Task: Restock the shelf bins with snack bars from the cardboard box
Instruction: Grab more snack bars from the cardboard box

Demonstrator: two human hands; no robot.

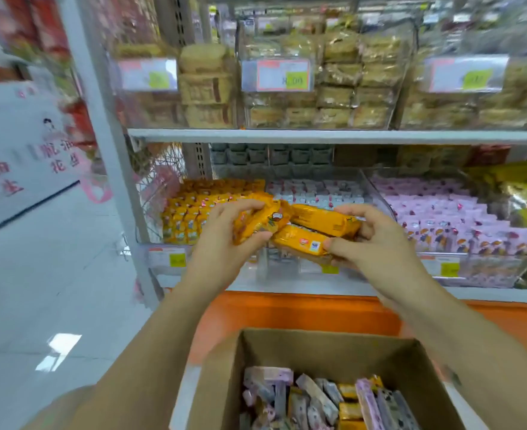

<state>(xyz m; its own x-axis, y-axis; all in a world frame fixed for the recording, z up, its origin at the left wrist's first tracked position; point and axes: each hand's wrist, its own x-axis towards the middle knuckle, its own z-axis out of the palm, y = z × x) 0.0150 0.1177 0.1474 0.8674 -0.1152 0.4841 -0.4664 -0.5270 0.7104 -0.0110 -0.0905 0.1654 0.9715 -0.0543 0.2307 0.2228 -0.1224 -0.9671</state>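
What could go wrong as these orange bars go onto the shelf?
The left hand and right hand hold several orange bars at once; one could slip and drop, maybe missing the box. They hover near the edge between the orange bin and the white bin, so a bar could land in the wrong one.

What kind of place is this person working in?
Most likely a grocery or snack shop aisle: clear plastic shelf bins packed with wrapped snacks, price tags with yellow stickers on their fronts, and an open brown cardboard box of snack bars below.
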